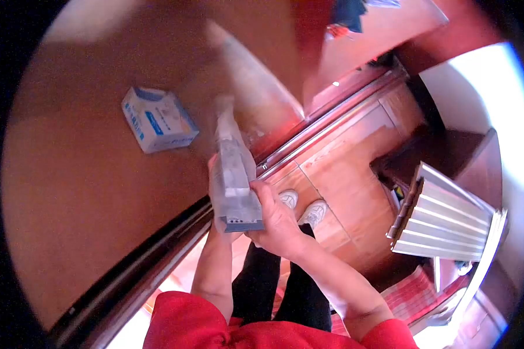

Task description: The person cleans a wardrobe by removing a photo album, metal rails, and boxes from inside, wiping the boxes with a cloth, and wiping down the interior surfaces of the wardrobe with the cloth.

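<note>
A box (160, 120) sits on the desk (87, 192), at left. To its right, a packet (234, 180) is in the left hand (213, 165) and right hand (279, 228). Right of the desk is the floor (337, 168) — two shoes (315, 213) on it. Farther right: a slatted panel (442, 224) — with a cloth (403, 301) at its lower left.
</note>
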Action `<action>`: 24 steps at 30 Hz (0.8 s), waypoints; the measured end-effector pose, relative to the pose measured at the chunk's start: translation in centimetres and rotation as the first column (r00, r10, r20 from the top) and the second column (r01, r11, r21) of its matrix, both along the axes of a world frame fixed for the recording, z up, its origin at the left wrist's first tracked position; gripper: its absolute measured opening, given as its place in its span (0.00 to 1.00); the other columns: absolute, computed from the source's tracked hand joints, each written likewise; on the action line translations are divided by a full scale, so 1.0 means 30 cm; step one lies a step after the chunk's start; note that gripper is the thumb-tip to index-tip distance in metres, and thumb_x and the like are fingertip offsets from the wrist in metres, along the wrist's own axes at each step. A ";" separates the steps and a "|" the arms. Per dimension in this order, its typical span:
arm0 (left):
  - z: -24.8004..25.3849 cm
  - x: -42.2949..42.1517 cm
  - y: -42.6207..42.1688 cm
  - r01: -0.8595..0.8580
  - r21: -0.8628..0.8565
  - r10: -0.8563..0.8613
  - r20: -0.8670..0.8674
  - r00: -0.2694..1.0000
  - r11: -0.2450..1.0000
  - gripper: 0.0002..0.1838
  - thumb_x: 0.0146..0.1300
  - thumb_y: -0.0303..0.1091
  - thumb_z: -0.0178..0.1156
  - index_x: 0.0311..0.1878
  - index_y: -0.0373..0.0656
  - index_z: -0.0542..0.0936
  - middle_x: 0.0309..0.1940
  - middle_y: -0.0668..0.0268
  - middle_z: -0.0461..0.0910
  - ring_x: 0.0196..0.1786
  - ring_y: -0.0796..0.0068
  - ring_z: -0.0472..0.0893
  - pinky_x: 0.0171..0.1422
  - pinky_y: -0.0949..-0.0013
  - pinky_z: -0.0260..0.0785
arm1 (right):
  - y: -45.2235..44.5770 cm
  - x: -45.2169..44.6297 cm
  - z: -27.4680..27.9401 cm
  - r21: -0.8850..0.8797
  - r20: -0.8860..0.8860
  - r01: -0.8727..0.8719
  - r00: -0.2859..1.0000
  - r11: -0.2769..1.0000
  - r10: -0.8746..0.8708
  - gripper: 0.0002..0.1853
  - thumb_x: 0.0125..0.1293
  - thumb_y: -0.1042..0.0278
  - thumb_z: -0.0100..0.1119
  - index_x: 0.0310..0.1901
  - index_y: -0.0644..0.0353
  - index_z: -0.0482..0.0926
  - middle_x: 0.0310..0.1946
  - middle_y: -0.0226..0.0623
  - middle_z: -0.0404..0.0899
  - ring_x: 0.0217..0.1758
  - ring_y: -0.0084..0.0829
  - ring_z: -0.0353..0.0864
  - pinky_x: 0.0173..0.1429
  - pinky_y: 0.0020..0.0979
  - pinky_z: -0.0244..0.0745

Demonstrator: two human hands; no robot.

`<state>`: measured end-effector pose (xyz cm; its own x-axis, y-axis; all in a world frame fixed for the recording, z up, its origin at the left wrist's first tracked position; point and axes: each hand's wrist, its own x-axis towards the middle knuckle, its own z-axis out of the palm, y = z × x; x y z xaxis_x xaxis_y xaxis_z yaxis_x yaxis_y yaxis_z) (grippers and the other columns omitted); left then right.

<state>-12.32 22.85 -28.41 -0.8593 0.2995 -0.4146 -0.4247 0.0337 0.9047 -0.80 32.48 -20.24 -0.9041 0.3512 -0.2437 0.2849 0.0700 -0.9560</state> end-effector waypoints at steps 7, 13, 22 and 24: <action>0.113 -0.001 -0.060 0.182 0.090 -0.188 0.055 0.981 0.979 0.19 0.64 0.45 0.46 0.55 0.50 0.65 0.45 0.67 0.71 0.48 0.76 0.71 0.54 0.69 0.65 | 0.011 0.008 0.073 0.023 0.046 0.094 0.994 0.995 -0.095 0.27 0.43 0.74 0.61 0.46 0.61 0.60 0.50 0.49 0.62 0.48 0.53 0.69 0.45 0.44 0.69; 0.134 -0.004 -0.069 0.345 0.012 -0.345 0.063 0.936 0.939 0.19 0.63 0.42 0.47 0.55 0.48 0.65 0.46 0.66 0.70 0.48 0.74 0.70 0.55 0.69 0.64 | -0.041 0.043 0.087 0.040 -0.011 0.293 0.956 0.955 -0.293 0.24 0.41 0.74 0.62 0.40 0.63 0.61 0.50 0.50 0.61 0.44 0.53 0.71 0.42 0.44 0.70; 0.247 0.045 -0.080 0.599 -0.056 -0.596 0.061 0.800 0.799 0.20 0.60 0.38 0.49 0.55 0.45 0.65 0.47 0.65 0.70 0.50 0.72 0.70 0.56 0.69 0.64 | -0.118 0.118 0.117 0.121 -0.280 0.622 0.769 0.773 -0.575 0.25 0.37 0.74 0.62 0.39 0.64 0.61 0.49 0.51 0.63 0.44 0.53 0.71 0.40 0.44 0.70; 0.292 0.060 -0.094 0.661 -0.099 -0.659 0.057 0.750 0.744 0.20 0.60 0.37 0.50 0.55 0.44 0.65 0.48 0.65 0.70 0.50 0.72 0.70 0.56 0.68 0.63 | -0.121 0.145 0.151 -0.058 -0.199 0.479 0.854 0.876 -0.480 0.25 0.37 0.73 0.62 0.39 0.63 0.61 0.43 0.49 0.66 0.42 0.53 0.71 0.38 0.46 0.68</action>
